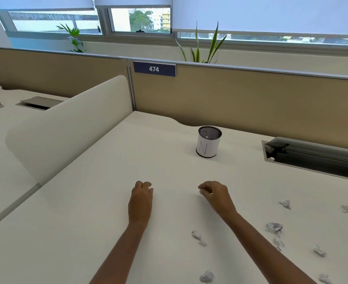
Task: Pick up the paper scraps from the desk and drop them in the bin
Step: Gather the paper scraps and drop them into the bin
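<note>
A small mesh bin (208, 147) wrapped in white paper stands on the white desk (107, 201), beyond my hands and a little right; a scrap shows inside it. Several crumpled paper scraps lie at the front right: one (197, 237) between my forearms, one (207, 276) near the front edge, one (274, 227) to the right of my right forearm, and others further right (285, 204). My left hand (141, 194) rests on the desk with its fingers curled under. My right hand (214, 193) hovers beside it, fingers curled in, with nothing visibly held.
An open cable tray (312, 156) is sunk into the desk at the right rear. A tan partition (240, 99) with a "474" label closes the back. A white curved divider (66, 124) walls off the left side.
</note>
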Action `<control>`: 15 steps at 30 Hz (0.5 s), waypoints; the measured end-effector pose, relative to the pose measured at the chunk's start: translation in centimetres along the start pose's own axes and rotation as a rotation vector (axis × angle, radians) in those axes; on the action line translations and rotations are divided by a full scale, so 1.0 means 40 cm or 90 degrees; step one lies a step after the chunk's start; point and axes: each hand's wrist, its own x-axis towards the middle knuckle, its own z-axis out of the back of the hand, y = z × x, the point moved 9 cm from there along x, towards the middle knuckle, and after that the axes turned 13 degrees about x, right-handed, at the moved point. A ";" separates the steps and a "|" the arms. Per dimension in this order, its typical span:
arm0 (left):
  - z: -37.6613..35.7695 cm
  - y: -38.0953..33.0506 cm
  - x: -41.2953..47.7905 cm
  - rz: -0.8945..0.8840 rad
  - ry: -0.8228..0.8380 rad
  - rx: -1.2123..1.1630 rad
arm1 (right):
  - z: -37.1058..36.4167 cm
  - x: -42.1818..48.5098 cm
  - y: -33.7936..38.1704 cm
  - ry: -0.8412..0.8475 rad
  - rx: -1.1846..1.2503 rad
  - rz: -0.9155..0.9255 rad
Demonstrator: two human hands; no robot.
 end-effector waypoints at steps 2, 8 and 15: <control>-0.027 0.001 0.021 -0.007 0.044 0.071 | 0.026 0.031 0.011 -0.021 -0.006 0.008; -0.066 -0.017 0.069 -0.047 0.089 0.146 | 0.092 0.144 0.069 -0.074 -0.078 0.074; -0.087 -0.030 0.093 -0.019 0.094 0.160 | 0.172 0.300 0.166 -0.201 -0.111 0.145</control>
